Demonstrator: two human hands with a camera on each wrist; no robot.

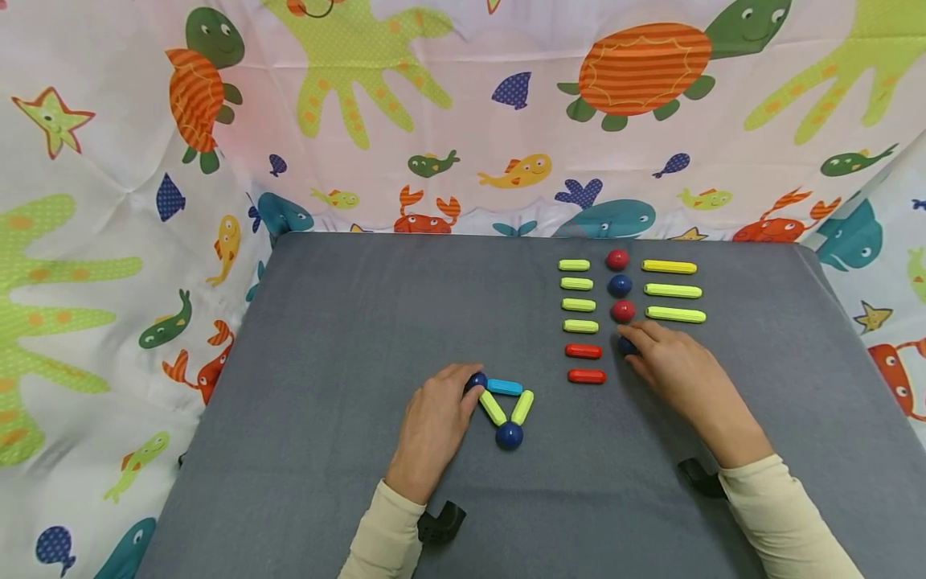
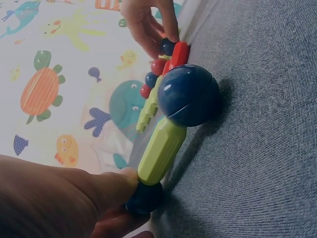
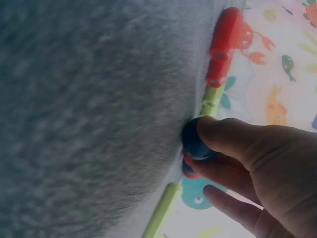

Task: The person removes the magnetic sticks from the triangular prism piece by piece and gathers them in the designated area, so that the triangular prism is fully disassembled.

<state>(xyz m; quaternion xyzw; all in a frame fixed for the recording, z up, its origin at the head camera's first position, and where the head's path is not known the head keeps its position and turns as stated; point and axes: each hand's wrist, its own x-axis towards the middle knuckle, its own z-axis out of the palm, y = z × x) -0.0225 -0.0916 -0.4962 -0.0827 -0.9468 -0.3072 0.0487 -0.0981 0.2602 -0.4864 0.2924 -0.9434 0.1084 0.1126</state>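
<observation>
My left hand (image 1: 434,422) pinches a dark blue ball (image 2: 144,197) at the upper left corner of a small figure. From that ball run a light blue rod (image 1: 505,387) and a yellow-green rod (image 2: 162,151). A second yellow-green rod (image 1: 522,408) slants down to another blue ball (image 1: 510,436) at the figure's lower point. Farther right, my right hand (image 1: 673,366) holds a blue ball (image 3: 196,140) between thumb and fingers, just below the column of balls. The red ball (image 1: 623,311) above it lies close to the fingertips.
Left of the balls is a column of short yellow-green rods (image 1: 579,305) and two red rods (image 1: 583,351). Longer yellow-green rods (image 1: 674,290) lie right of them. A grey cloth (image 1: 325,322) covers the table; a sea-animal curtain (image 1: 463,104) hangs behind.
</observation>
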